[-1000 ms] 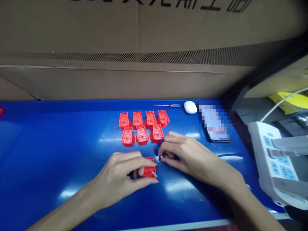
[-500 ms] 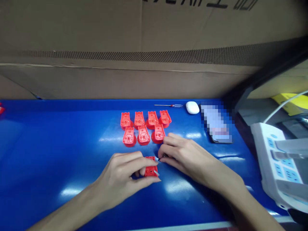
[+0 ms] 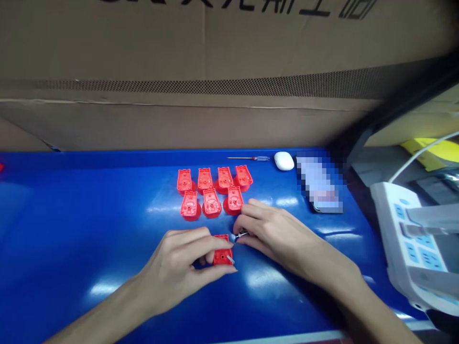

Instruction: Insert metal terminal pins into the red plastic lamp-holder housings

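My left hand (image 3: 190,255) grips a small red plastic housing (image 3: 222,256) between thumb and fingers, low over the blue table. A short pale pin-like piece (image 3: 230,259) slants out of the housing's right side. Just to the right, my right hand (image 3: 263,227) is closed in a pinch, with a small shiny metal piece (image 3: 242,234) showing at its fingertips; its kind is too small to tell. Beyond the hands stand several similar red housings (image 3: 211,203) in two rows, and my right knuckles are close to the nearest right one (image 3: 234,199).
A screwdriver (image 3: 251,158) lies at the back beside a white rounded case (image 3: 284,161). Right of these is a blurred-out phone (image 3: 319,184). A white power strip (image 3: 405,239) sits at the right edge, and a cardboard wall (image 3: 143,124) closes off the back.
The view has shifted slightly. More of the metal piece shows at my right fingertips. My left hand keeps the same hold on the red housing.
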Demonstrator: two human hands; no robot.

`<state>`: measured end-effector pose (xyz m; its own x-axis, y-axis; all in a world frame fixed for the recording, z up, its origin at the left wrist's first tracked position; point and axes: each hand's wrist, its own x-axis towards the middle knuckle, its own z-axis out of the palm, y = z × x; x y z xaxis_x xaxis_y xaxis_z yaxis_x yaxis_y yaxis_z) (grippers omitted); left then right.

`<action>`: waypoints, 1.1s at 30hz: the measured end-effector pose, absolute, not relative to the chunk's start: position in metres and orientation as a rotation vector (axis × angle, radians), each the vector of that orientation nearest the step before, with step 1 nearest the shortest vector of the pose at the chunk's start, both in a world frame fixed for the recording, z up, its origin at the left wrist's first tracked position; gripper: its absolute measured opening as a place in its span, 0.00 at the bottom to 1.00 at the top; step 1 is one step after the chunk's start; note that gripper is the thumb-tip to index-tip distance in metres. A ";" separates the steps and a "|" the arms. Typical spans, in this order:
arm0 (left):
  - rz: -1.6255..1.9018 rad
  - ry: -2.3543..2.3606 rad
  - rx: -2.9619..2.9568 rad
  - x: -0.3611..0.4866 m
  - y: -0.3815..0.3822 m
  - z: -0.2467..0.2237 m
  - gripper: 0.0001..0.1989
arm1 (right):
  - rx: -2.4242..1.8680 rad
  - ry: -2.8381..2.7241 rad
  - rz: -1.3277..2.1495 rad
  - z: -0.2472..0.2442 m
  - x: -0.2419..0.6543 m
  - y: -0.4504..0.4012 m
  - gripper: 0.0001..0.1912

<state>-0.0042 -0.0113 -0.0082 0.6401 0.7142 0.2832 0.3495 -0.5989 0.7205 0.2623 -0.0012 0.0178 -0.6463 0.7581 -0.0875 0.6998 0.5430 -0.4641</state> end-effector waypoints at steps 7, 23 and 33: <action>0.754 0.819 2.236 -0.005 -0.010 -0.008 0.13 | -1.281 -2.682 0.710 0.018 0.257 0.002 0.05; 0.873 0.831 2.146 -0.005 -0.009 0.000 0.15 | -1.074 -2.065 1.038 0.035 0.261 -0.007 0.02; 0.880 0.808 2.102 0.000 -0.013 -0.010 0.09 | -1.176 -1.554 1.464 0.044 0.256 -0.013 0.06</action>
